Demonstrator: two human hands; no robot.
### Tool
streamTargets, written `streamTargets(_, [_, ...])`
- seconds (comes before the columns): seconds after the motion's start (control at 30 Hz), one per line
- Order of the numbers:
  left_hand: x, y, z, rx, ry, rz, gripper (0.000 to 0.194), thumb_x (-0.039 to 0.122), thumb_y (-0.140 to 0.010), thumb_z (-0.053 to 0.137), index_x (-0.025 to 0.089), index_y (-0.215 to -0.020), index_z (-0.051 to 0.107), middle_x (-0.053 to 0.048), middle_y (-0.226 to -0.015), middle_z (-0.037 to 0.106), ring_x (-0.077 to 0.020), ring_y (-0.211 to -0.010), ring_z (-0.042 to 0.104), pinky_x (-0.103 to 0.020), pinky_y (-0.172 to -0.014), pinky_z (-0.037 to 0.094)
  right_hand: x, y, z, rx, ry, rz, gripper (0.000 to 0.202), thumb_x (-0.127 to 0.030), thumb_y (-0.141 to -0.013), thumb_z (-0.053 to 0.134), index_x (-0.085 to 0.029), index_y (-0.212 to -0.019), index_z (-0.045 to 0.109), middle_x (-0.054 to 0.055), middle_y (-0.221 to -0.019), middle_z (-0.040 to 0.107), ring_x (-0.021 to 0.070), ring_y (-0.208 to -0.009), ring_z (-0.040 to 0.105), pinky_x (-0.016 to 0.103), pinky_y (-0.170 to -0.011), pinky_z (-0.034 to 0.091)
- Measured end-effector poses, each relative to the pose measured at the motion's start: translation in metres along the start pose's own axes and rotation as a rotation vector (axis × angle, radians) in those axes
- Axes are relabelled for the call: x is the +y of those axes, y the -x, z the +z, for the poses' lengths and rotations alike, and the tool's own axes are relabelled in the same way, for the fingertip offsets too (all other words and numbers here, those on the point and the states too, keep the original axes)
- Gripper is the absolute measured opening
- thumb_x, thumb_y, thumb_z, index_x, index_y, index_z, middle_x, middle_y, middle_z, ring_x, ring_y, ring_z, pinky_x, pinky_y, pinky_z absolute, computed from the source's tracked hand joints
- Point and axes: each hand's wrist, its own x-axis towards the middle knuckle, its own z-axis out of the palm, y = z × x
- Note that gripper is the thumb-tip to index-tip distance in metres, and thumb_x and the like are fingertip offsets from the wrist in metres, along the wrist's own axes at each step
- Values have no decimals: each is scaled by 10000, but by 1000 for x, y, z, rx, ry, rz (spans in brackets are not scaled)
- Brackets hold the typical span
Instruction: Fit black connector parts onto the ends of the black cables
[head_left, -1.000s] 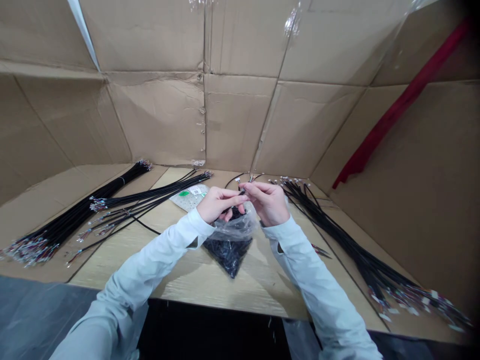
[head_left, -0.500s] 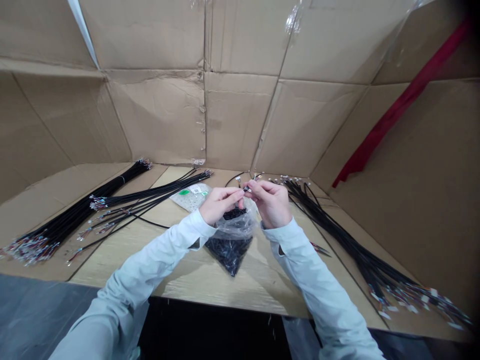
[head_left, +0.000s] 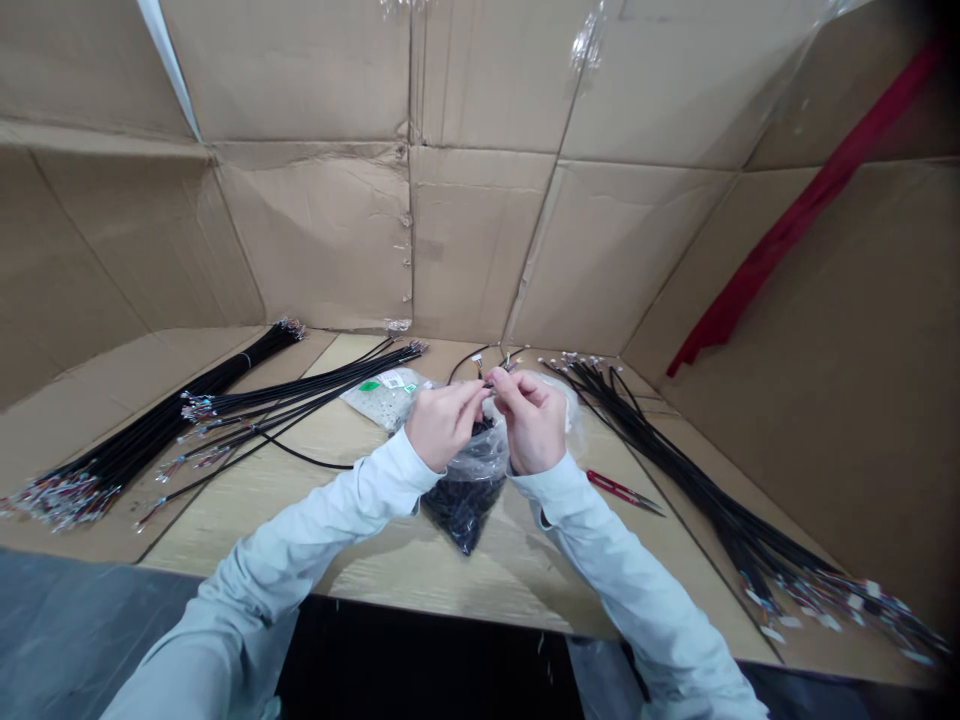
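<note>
Blk cable bundle [head_left: 679, 470], well R of R hand [head_left: 534, 425], and tied bundle [head_left: 169, 412], well L of L hand [head_left: 441, 425], lay apart, prob. so lots wouldn't mix; clear bag [head_left: 476, 468] of blk parts [head_left: 463, 512] lay just below both hands, prob. for short reach. Both hands, fingers curled, met at fingertips; red snips [head_left: 624, 492] lay near R hand, prob. for quick pickup. Small dk pc. [head_left: 488, 386], type unclear, was pinched betw. both hands' fingertips, prob. for steadiness.

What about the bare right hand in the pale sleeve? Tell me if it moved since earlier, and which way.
Yes: the right hand has shifted slightly left and down in view, judged against the brown cardboard wall.
</note>
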Motion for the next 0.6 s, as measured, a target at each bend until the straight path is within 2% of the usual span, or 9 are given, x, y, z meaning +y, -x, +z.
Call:
streamTargets(0.07, [0,-3,-1,-34,69,-48,303,273,-862,376,129,-715,599,-6,-561,561,-76,-512,472,-194,-580,363,-7,-4,-1,-54,-23,50,287,-382,-607,693,-116,-554,598,-24,-512,490,22,-480,347,189,-495,268])
streamTargets(0.23, [1,-11,-4,-138,414,-238,333,372,-845,402,120,-781,610,20,-535,517,-49,-435,374,-178,-461,303,-22,-14,-3,-191,-167,191,330,-408,-560,711,-132,-735,665,-56,-439,381,29,-454,357,190,-471,262])
streamTargets(0.4, [1,-14,-4,-207,698,-335,344,404,-804,459,91,-764,594,35,-502,468,-18,-365,271,-171,-377,195,-18,-15,1,-173,-233,178,336,-421,-572,704,-118,-706,649,-71,-407,330,15,-414,334,181,-439,257])
streamTargets(0.6, [1,-13,-2,-195,770,-336,368,443,-779,488,90,-755,591,24,-504,500,-9,-342,276,-172,-358,185,-17,-7,7,-126,-292,259,386,-450,-515,731,-128,-680,596,-84,-404,303,31,-384,354,181,-366,294])
